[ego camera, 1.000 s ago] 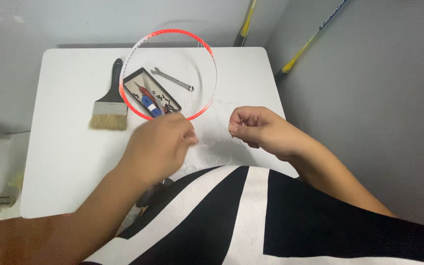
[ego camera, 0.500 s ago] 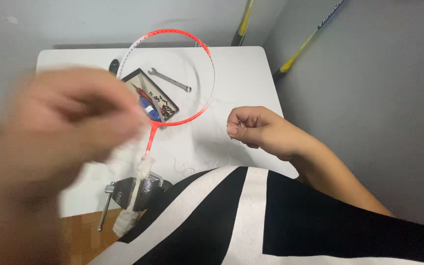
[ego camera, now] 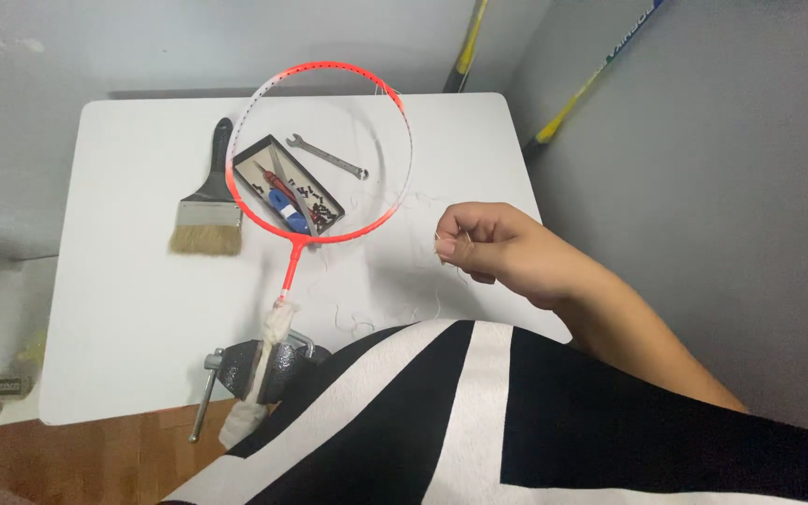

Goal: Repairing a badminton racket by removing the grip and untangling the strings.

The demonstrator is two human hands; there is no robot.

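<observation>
A red and white racket frame [ego camera: 264,215] without strings sticks out over the white table [ego camera: 133,309]. Its cloth-wrapped shaft is clamped in a small metal vise [ego camera: 264,369] at the table's near edge. My right hand [ego camera: 493,248] hovers just right of the frame, fingers pinched on a thin white string that trails in loose curls [ego camera: 423,309] across the table. My left hand is out of view.
Inside the hoop lie a black tray [ego camera: 292,182] of small tools and screws and a wrench [ego camera: 327,156]. A paintbrush [ego camera: 209,201] lies to the left. Two rackets [ego camera: 591,84] lean in the corner against the grey walls.
My left hand, which was beside the right over the table, swept up and left past the camera and has left the view. The right hand stays pinched in nearly the same place.
</observation>
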